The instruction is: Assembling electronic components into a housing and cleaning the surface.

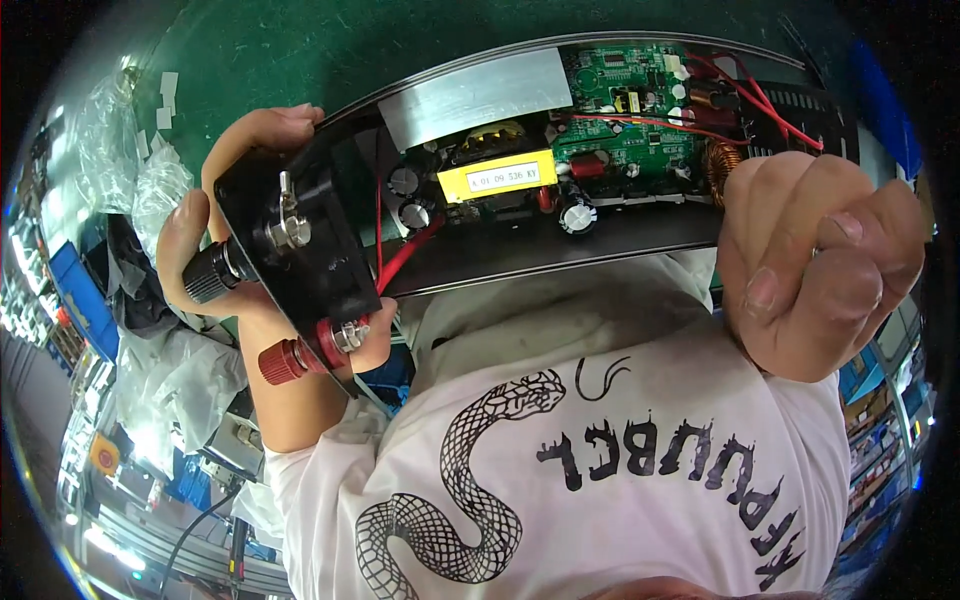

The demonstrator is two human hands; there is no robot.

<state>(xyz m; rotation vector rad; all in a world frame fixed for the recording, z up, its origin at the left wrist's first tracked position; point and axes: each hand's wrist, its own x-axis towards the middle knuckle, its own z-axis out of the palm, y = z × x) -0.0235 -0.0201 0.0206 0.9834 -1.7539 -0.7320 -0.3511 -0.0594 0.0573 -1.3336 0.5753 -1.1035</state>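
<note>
An open black metal case (560, 243) with electronics inside lies tilted above the green surface. My left hand (228, 155) grips its left end, around a black end panel (325, 235) that carries a black binding post (210, 276) and a red binding post (284, 362). Inside are a green circuit board (640, 155), a transformer wrapped in yellow tape (450, 184), capacitors and a copper coil (720, 165). Thick red wires (408, 255) run toward the end panel. At the case's right end my right hand (805, 265) is closed, fingers curled; whatever is in it is hidden.
A green work surface (350, 45) extends behind the case. Clear plastic bags (165, 375) and a blue bin (83, 300) sit at left. A blue object (885, 105) stands at far right. A dark cable (195, 530) hangs at lower left.
</note>
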